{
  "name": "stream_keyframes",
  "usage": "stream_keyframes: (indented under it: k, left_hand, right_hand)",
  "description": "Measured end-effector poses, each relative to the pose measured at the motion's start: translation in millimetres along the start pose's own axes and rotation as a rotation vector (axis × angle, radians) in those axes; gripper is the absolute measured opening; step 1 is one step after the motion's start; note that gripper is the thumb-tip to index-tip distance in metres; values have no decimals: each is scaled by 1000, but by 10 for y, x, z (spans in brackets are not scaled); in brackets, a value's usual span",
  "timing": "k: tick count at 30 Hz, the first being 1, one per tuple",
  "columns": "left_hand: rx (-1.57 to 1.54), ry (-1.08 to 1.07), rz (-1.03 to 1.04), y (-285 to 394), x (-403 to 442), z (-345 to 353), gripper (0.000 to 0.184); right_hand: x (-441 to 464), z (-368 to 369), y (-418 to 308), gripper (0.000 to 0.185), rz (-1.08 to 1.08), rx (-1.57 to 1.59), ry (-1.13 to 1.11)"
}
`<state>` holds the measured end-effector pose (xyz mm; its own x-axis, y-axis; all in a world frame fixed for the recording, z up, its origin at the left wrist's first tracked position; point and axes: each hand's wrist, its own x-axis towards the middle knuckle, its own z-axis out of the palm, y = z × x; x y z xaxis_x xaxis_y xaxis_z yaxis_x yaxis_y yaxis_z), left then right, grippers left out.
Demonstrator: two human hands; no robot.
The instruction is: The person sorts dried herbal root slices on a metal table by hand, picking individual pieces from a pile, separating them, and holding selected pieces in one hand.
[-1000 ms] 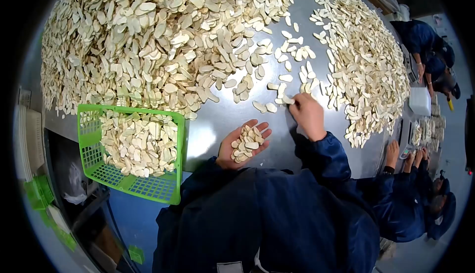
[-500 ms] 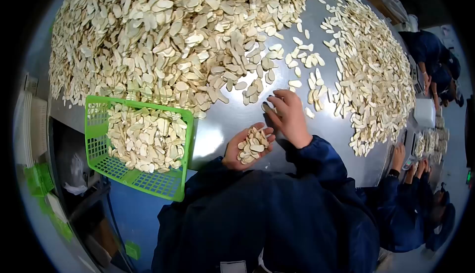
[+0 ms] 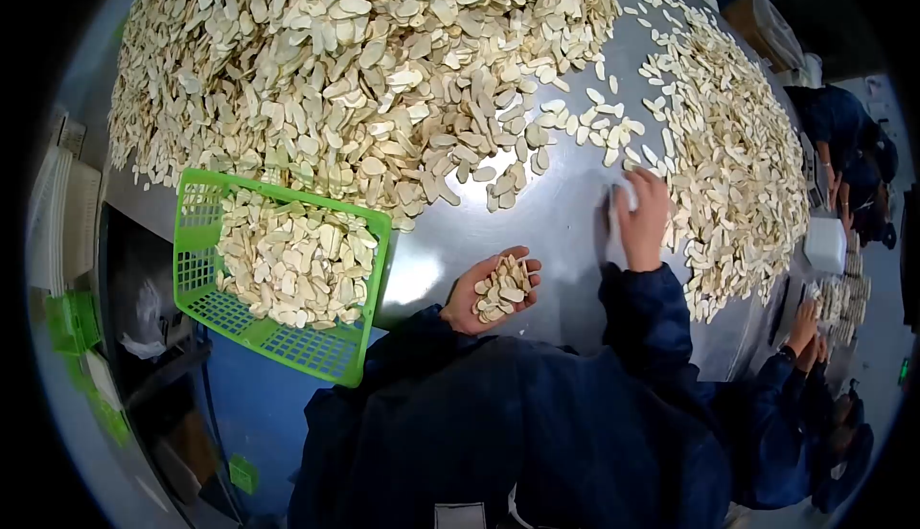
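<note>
My left hand (image 3: pixel 471 301) is palm up, fingers curled around a small heap of pale dried slices (image 3: pixel 501 291). Over the metal table, my right hand (image 3: pixel 646 218) has its fingers bent together around pale slices at the fingertips, which are blurred by motion. It is beside the left edge of the smaller slice pile (image 3: pixel 733 155). To the left of my left hand, a green plastic basket (image 3: pixel 377 285) stands tilted at the table edge, partly filled with the same slices (image 3: pixel 292 261).
A large heap of slices (image 3: pixel 335 69) covers the far left of the table (image 3: pixel 422 265). Loose slices (image 3: pixel 594 126) lie between the two piles. At the right, co-workers' hands (image 3: pixel 805 328) are near a white container (image 3: pixel 825 242). Stacked pale trays (image 3: pixel 72 213) stand at far left.
My right hand has moved right, from beside my left hand to the loose slices near the smaller pile, and its fingers have closed. My left hand still cups its heap. The view has shifted slightly.
</note>
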<state>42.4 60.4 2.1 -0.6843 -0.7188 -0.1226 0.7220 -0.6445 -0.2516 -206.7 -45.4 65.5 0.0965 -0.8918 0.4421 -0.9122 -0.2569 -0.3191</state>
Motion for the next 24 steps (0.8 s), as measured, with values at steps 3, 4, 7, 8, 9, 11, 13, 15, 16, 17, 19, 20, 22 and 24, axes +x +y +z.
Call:
stream_keyframes:
  k: [3, 4, 7, 8, 9, 11, 13, 15, 16, 17, 19, 20, 22, 24]
  left_hand:
    - [-14, 4, 27, -2, 3, -9, 34]
    - [-23, 3, 38, -2, 0, -17, 34]
    - [4, 16, 69, 4, -21, -44, 35]
    - [4, 18, 72, 0, -20, -52, 35]
    - [-7, 22, 69, 1, -21, -54, 36]
    - [-9, 1, 59, -10, -15, -40, 36]
    - [-22, -27, 40, -6, 0, -40, 36]
    - [-16, -29, 25, -8, -2, -33, 36]
    - [-12, -31, 19, -3, 1, -31, 36]
    - [-14, -1, 4, 3, 4, -39, 36]
    - [-13, -1, 4, 3, 5, -43, 36]
    - [-12, 0, 6, -1, 4, -42, 36]
    - [-3, -12, 19, -7, 0, -15, 35]
    - [3, 5, 26, 10, -4, -46, 35]
  right_hand:
    - [155, 254, -576, 27, -154, 332, -193]
    - [211, 344, -712, 29, -245, 364, -262]
    - [263, 446, -969, 39, -346, 287, -382]
    - [250, 410, -1015, 39, -309, 296, -451]
    - [214, 431, -973, 35, -311, 313, -511]
    - [108, 467, -777, 32, -252, 419, -569]
    - [78, 285, -677, 26, -158, 572, -573]
    - [16, 159, -417, 20, -94, 480, -530]
    - [11, 117, -315, 19, -104, 450, -470]
    - [10, 99, -248, 18, -106, 404, -428]
    - [79, 54, -209, 16, -112, 316, -343]
    - [100, 79, -247, 16, -102, 313, -342]
    - [147, 216, -484, 16, -85, 313, -338]
    - [159, 375, -704, 20, -149, 303, -271]
